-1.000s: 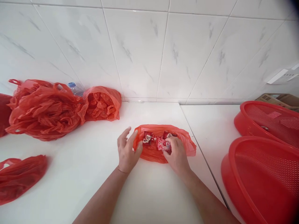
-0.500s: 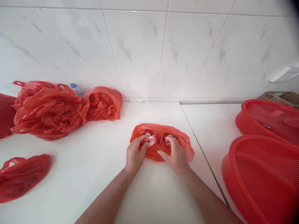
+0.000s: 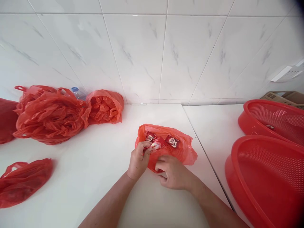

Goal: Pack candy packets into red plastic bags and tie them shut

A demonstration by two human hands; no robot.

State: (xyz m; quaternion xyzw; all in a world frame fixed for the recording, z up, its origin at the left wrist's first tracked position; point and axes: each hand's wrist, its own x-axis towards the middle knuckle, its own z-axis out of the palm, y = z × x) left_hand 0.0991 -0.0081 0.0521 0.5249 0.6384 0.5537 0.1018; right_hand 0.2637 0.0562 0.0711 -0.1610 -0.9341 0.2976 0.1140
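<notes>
A red plastic bag lies on the white table with its mouth spread open. In it are a dark red packet with pale lettering, a similar red packet and a small pink-and-white packet. My left hand reaches over the bag's left side, thumb and fingers closed on the pink-and-white packet's left end. Along the near edge of the bag, my right hand has its fingers curled on the plastic, the fingertips partly hidden.
Crumpled red plastic bags are heaped at the back left, beside an upright bag and a clear bottle. A tied red bag lies front left. Red baskets and a cardboard box stand right, near the tiled wall.
My right hand has moved toward me from the lettered packet to the bag's near edge, and its fingers have curled. The lettered packet now shows fully. My left hand stays almost in place.
</notes>
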